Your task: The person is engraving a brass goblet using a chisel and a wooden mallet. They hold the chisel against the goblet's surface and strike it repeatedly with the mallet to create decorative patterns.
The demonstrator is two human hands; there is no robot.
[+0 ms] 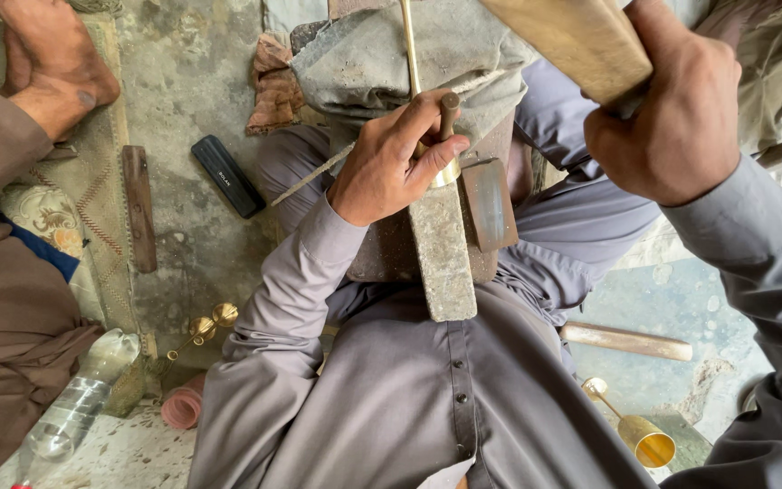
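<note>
— Hands first: what were they on?

— Left hand (389,163) sat over the top end of a grey metal bar (443,254) that ran down the person's lap. Its fingers (420,113) were curled together around a short dark punch (449,110) and a brass rod (409,45), pinching both against the bar. A brass collar (446,174) showed just under the thumb.

— And the other?

— Right hand (676,118) was raised near the upper edge, fingers wrapped tight round a wooden mallet handle (581,41).

— Any boxes or labelled things about?

— One flat black case (227,176), oblong, lay on the concrete floor (183,81) left of the knee, with small pale lettering too fine to read. A clear plastic bottle (79,403) lay tilted at the lower left. Brass pieces lay on the floor too: two round knobs on a stem (205,324) near the left elbow, a brass cup (646,442) at the lower right. A wooden stick (624,340) lay just above that cup. Another person's foot (52,59) rested at the top left.
</note>
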